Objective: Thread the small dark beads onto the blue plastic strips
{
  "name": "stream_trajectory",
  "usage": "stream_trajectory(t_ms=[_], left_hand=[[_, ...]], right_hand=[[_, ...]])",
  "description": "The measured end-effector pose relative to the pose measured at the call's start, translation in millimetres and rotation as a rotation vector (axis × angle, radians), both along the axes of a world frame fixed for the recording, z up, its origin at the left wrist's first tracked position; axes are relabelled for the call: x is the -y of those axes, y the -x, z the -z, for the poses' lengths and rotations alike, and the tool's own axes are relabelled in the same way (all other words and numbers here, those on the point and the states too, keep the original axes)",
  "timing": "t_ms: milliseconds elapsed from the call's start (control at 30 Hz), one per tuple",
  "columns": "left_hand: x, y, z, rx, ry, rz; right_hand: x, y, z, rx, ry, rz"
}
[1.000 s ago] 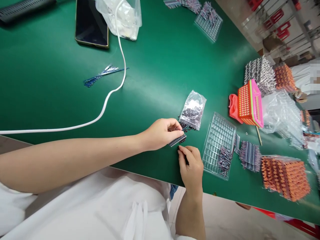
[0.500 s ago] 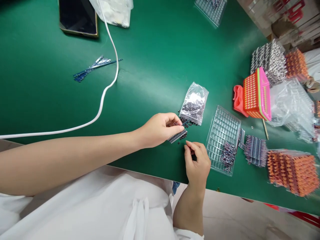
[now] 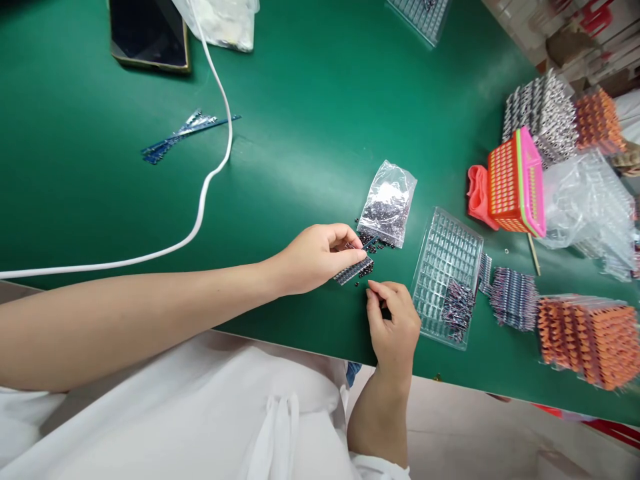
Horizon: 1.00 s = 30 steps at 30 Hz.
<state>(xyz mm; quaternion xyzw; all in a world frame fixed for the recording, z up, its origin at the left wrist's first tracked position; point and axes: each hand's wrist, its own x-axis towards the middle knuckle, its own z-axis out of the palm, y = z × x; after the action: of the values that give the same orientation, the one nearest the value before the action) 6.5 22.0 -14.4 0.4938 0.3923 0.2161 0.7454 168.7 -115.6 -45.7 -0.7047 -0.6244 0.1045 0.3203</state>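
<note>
My left hand [image 3: 320, 259] is closed with thumb and index finger pinching a thin blue strip [image 3: 371, 243]. Under its fingers lies a small ridged strip piece [image 3: 352, 271], beside scattered dark beads [image 3: 367, 269]. My right hand [image 3: 394, 319] is just to the right, near the table's front edge, thumb and index fingertips pressed together; whatever is between them is too small to make out. Behind the beads lies a clear zip bag [image 3: 388, 204] partly filled with dark beads. A clear compartment tray [image 3: 443, 260] holding a heap of small dark pieces [image 3: 457, 308] is right of my right hand.
Bundled dark pieces [image 3: 514, 299], orange stacks [image 3: 587, 340], a pink and orange basket [image 3: 506, 183] and plastic bags [image 3: 590, 207] stand at the right. A white cable [image 3: 203, 200] crosses the left, near blue strips [image 3: 183, 135] and a phone [image 3: 149, 33].
The view has shifted slightly. My right hand's fingertips are a little further left, nearer the beads; my left hand keeps its pinch.
</note>
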Motion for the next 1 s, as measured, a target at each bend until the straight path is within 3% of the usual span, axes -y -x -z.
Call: stream_trajectory(t_ms=[333, 733, 1000], left_hand=[[0, 1, 2.7, 0.027, -0.032, 0.002], [2, 1, 5.5, 0.022, -0.078, 0.035], [4, 1, 6.5, 0.026, -0.098, 0.067]], right_hand=[[0, -2, 1.6, 0.211, -0.004, -0.195], [-22, -9, -19.8, 0.419, 0.134, -0.375], [-27, -3, -12.6, 0.418, 0.115, -0.328]])
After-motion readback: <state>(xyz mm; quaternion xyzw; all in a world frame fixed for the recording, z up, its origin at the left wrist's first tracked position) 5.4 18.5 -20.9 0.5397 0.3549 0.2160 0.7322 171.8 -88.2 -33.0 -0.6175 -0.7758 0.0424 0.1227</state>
